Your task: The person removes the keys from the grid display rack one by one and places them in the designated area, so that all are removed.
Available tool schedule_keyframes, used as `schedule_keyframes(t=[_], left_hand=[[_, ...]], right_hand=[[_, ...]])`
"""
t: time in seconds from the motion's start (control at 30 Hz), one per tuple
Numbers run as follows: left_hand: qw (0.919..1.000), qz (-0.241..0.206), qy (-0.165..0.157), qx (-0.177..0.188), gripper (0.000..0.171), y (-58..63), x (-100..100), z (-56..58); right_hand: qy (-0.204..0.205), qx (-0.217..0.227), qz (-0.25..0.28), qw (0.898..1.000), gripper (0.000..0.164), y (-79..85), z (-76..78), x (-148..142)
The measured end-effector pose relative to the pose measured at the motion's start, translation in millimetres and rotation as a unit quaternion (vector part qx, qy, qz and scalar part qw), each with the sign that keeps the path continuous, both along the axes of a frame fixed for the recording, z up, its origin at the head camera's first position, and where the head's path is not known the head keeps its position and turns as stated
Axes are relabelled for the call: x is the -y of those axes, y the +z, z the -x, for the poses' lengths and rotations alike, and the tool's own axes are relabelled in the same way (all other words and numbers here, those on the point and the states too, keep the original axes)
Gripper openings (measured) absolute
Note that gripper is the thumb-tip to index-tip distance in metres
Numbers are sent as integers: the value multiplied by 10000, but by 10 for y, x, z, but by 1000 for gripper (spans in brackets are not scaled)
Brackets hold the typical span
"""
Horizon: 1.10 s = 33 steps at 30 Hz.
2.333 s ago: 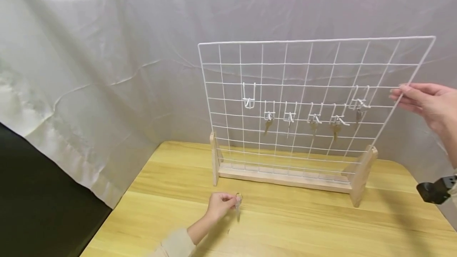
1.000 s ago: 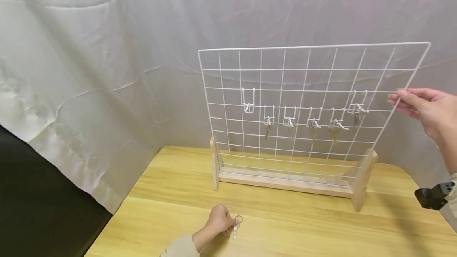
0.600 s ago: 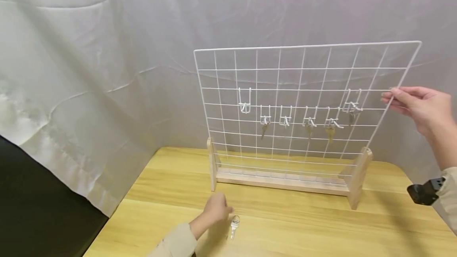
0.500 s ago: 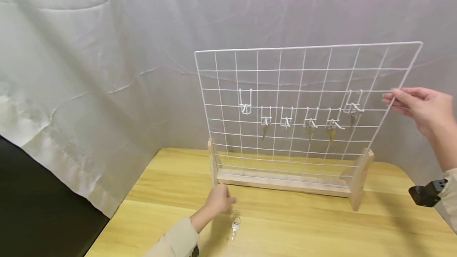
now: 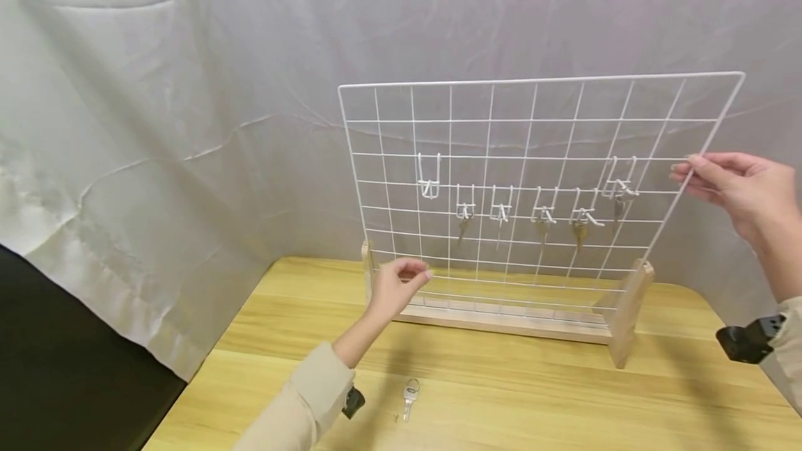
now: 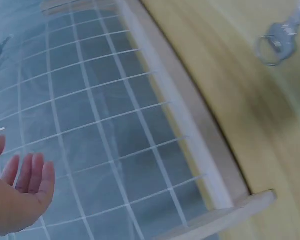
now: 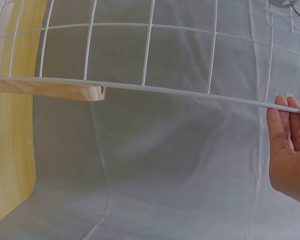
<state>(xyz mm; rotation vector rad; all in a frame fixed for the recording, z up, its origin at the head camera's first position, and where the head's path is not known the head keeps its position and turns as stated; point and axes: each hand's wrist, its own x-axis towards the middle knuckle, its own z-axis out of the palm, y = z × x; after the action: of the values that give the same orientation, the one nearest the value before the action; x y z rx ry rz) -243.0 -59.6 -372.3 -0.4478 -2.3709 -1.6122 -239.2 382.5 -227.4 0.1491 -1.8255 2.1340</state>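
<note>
A white wire grid panel point(image 5: 539, 80) stands upright in a wooden base point(image 5: 501, 322). My right hand point(image 5: 745, 186) pinches the panel's right edge wire between thumb and fingers. In front of the panel's lower left, my left hand point(image 5: 396, 289) is raised with nothing in it, its fingers loosely bent, as the left wrist view also shows. On the table lies a silver key point(image 5: 410, 395) with a ring, below and apart from the left hand. White hooks sit on the grid; the leftmost hook point(image 5: 429, 188) bears no key, while keys such as a brass-coloured key point(image 5: 579, 233) hang from several others.
The wooden table point(image 5: 301, 312) carries a tiny bit of something point(image 5: 396, 417) beside the key, too small to identify. A grey curtain point(image 5: 219, 193) hangs behind and to the left. Each wrist wears a black camera, such as the right wrist camera point(image 5: 748, 341).
My left hand laid the ringed key on the table, let go, and has risen away towards the grid. My right hand keeps its hold on the panel edge.
</note>
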Motion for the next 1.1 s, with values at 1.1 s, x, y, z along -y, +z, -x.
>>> schedule_keyframes(t=[1.1], left_hand=[[9958, -891, 173, 90, 30, 617, -623, 271]], right_hand=[[112, 169, 223, 9995, 4, 49, -21, 11]])
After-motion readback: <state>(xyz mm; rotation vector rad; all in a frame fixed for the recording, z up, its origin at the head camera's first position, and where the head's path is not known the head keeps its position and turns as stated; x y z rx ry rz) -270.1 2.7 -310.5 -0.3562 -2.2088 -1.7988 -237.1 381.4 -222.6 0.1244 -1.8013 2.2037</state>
